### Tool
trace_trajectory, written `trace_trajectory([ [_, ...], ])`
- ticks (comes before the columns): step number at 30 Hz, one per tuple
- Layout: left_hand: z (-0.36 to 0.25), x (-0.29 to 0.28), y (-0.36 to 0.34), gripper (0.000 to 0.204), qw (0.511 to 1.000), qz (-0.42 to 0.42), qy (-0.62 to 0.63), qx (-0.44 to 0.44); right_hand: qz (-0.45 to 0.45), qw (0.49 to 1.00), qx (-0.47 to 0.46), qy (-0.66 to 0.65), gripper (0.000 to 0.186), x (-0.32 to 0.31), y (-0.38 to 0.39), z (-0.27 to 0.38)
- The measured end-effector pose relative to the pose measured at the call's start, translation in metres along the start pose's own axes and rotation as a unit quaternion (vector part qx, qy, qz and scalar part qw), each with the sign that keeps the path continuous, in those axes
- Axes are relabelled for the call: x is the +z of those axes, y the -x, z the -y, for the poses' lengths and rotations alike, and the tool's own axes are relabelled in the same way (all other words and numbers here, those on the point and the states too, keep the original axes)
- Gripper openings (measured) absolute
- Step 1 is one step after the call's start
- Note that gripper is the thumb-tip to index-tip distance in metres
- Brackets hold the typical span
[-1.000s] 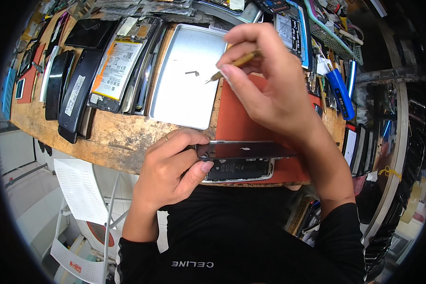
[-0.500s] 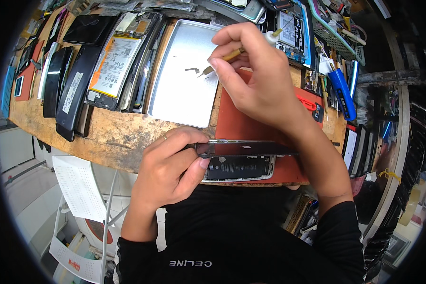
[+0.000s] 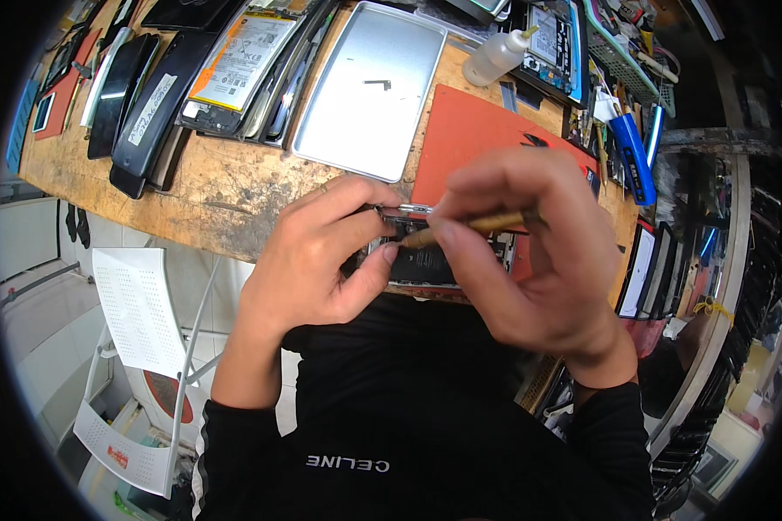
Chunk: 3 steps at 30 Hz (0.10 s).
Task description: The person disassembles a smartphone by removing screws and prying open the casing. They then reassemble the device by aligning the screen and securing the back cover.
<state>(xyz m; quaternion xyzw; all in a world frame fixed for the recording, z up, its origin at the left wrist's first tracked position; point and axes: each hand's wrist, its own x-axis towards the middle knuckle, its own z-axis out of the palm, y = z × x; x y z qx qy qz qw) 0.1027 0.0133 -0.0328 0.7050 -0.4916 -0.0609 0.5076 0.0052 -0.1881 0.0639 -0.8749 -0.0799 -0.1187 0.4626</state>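
An opened phone (image 3: pixel 421 271) lies at the bench's front edge, its dark battery in sight. My left hand (image 3: pixel 321 252) is closed on the phone's left end, fingers at the raised screen panel (image 3: pixel 417 208) and thumb beside the frame. In my right hand (image 3: pixel 543 252) a slim brass-coloured screwdriver (image 3: pixel 473 227) is pinched between thumb and fingers. Its tip points into the left end of the phone, close to my left thumb; the exact contact is hidden. My right hand covers part of the phone's right side.
A silver metal tray (image 3: pixel 356 130) with a small dark part (image 3: pixel 378 84) lies beyond my left hand. Beneath the phone spreads a red mat (image 3: pixel 469 130). A squeeze bottle (image 3: pixel 495 59) stands behind it. Stacked phones (image 3: pixel 161 113) fill the left; a white chair (image 3: pixel 135 304) stands below.
My right hand has come down from the tray to the phone, bringing the screwdriver. My left hand stays at the phone's left end. The bench appears higher in view.
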Motion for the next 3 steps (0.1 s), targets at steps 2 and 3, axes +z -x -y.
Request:
trace_trajectory([
  [2, 0.0030, 0.0006, 0.0008, 0.015, 1.000, 0.010, -0.003, 0.003, -0.010, 1.000, 0.022, -0.005, 0.034, 0.0051, 0.0015, -0.0035],
  [3, 0.0046, 0.0007, 0.0013, 0.016, 1.000, 0.015, -0.002, 0.005, -0.007, 0.999, 0.039, -0.014, 0.034, 0.0055, 0.0026, -0.0046],
])
